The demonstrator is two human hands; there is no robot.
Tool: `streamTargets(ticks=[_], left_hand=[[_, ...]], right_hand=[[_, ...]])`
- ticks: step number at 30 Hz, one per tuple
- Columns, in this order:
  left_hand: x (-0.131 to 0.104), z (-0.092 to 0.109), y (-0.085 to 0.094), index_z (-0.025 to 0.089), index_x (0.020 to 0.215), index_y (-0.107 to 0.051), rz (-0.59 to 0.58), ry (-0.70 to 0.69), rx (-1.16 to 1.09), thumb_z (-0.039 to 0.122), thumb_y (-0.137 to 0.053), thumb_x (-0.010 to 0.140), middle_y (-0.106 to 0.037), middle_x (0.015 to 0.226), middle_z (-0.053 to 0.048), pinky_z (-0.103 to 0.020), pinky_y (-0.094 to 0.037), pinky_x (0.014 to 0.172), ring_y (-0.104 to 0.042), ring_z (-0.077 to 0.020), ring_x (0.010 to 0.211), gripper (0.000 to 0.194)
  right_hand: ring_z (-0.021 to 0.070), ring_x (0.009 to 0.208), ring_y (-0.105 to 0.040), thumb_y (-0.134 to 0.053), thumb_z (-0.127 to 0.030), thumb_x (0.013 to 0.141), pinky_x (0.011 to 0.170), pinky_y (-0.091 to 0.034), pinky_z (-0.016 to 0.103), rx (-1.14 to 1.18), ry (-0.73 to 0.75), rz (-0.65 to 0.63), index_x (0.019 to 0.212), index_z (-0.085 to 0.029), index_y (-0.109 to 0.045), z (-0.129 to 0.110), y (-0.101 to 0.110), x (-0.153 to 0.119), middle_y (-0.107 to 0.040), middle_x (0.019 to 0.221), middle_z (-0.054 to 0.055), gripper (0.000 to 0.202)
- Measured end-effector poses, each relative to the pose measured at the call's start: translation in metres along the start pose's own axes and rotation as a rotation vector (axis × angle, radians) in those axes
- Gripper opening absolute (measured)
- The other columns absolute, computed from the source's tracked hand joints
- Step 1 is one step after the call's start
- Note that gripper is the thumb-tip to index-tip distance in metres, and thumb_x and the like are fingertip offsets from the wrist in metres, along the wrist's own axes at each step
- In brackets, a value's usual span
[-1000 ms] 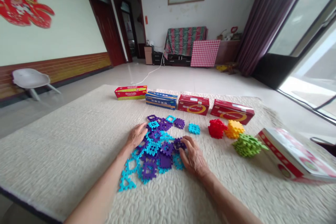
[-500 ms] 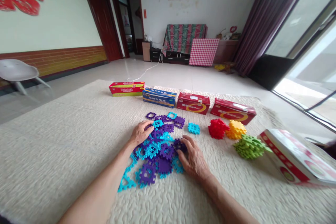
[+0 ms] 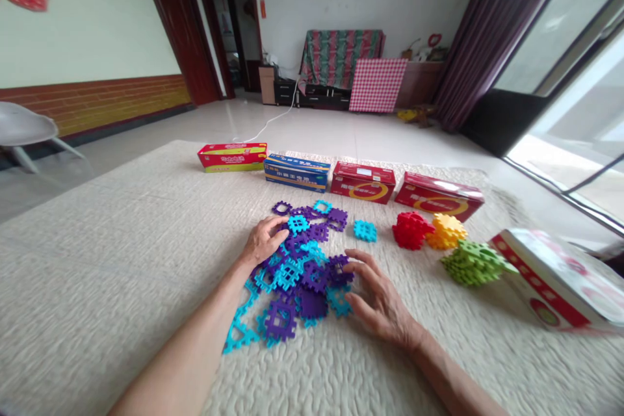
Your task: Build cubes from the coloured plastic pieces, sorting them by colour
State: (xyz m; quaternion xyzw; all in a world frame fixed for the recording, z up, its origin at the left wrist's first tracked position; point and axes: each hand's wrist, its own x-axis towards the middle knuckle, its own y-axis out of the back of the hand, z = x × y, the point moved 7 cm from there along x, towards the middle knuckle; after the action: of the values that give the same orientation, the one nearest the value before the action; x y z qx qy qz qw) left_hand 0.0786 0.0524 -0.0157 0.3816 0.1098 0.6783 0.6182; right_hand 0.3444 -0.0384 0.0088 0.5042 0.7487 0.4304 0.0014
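A pile of purple and light-blue interlocking plastic building tiles [image 3: 314,304] lies on the quilted mat. At its left side, my left hand [image 3: 263,242] has thumb and fingers closed on the edge of a light-blue tile [image 3: 298,225] with a windowed middle. My right hand [image 3: 383,305] is open at the right side of the pile, fingers apart and curved. Close to its fingertips lie a purple tile [image 3: 339,270] and a light-blue tile [image 3: 338,299]. A separate light-blue tile stack [image 3: 365,231] sits beyond my right hand.
Red tiles [image 3: 412,231], yellow tiles [image 3: 446,231] and green tiles [image 3: 472,264] stand in stacks at right, beside a white-and-red box [image 3: 560,279]. Behind them runs a row of boxes: red-yellow [image 3: 233,158], blue [image 3: 296,174], and two dark red, one [image 3: 363,182] left of the other [image 3: 439,195].
My right hand has let go of the purple tile and drawn back to the right, its fingers opening. My left hand stays at the light-blue tile. The whole view has shifted slightly.
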Motion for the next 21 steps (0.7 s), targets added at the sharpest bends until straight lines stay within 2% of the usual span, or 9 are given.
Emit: streamTargets(ticks=[6,10,14,17,19,21], left_hand=[[0.002,-0.001,-0.001,0.021,0.105,-0.068,-0.003,0.009,0.026,0.035,-0.056,0.077,-0.068,0.115,-0.005,-0.035,-0.043,0.102,-0.059,-0.0224,0.111,0.034],[0.002,0.0,-0.001,0.021,0.103,-0.069,-0.001,0.015,0.025,0.036,-0.056,0.076,-0.068,0.113,-0.006,-0.036,-0.043,0.102,-0.059,-0.023,0.111,0.033],[0.002,-0.001,-0.001,0.022,0.102,-0.069,0.005,0.021,0.03,0.036,-0.057,0.075,-0.068,0.113,-0.005,-0.036,-0.043,0.102,-0.059,-0.0228,0.111,0.033],[0.002,-0.002,-0.002,0.023,0.101,-0.069,0.007,0.018,0.036,0.038,-0.056,0.075,-0.069,0.112,-0.005,-0.036,-0.043,0.102,-0.06,-0.0232,0.11,0.033],[0.002,-0.003,-0.002,0.022,0.1,-0.07,0.002,0.013,0.043,0.039,-0.056,0.075,-0.069,0.111,-0.005,-0.036,-0.043,0.102,-0.06,-0.0232,0.109,0.033],[0.003,-0.004,-0.002,0.022,0.101,-0.07,0.0,0.003,0.051,0.04,-0.055,0.075,-0.069,0.112,-0.006,-0.035,-0.043,0.103,-0.06,-0.0233,0.109,0.034]], right_hand=[[0.03,0.134,-0.037,-0.059,-0.02,0.078,0.109,-0.036,0.052,-0.096,0.097,-0.271,0.11,-0.023,-0.06,-0.019,-0.005,-0.01,-0.047,0.139,0.01,0.032],[0.0272,0.134,-0.037,-0.053,-0.016,0.085,0.109,-0.038,0.051,-0.186,0.126,-0.285,0.113,-0.025,-0.06,-0.018,-0.014,-0.011,-0.05,0.137,0.007,0.03],[0.0258,0.132,-0.042,-0.051,-0.021,0.091,0.107,-0.04,0.051,-0.226,0.176,-0.19,0.111,-0.025,-0.06,-0.019,-0.02,-0.011,-0.056,0.132,0.007,0.022],[0.0202,0.117,-0.055,-0.043,-0.021,0.095,0.101,-0.046,0.041,-0.127,0.177,-0.055,0.109,-0.022,-0.057,-0.019,-0.011,-0.006,-0.061,0.12,0.009,0.02],[0.0162,0.097,-0.062,-0.038,-0.023,0.097,0.088,-0.052,0.032,-0.057,0.091,0.07,0.108,-0.02,-0.056,-0.01,0.005,-0.002,-0.065,0.105,0.008,0.022],[0.0138,0.077,-0.064,-0.036,-0.026,0.098,0.072,-0.053,0.026,-0.053,-0.046,0.167,0.106,-0.019,-0.058,0.007,0.022,0.0,-0.066,0.088,0.005,0.024]])
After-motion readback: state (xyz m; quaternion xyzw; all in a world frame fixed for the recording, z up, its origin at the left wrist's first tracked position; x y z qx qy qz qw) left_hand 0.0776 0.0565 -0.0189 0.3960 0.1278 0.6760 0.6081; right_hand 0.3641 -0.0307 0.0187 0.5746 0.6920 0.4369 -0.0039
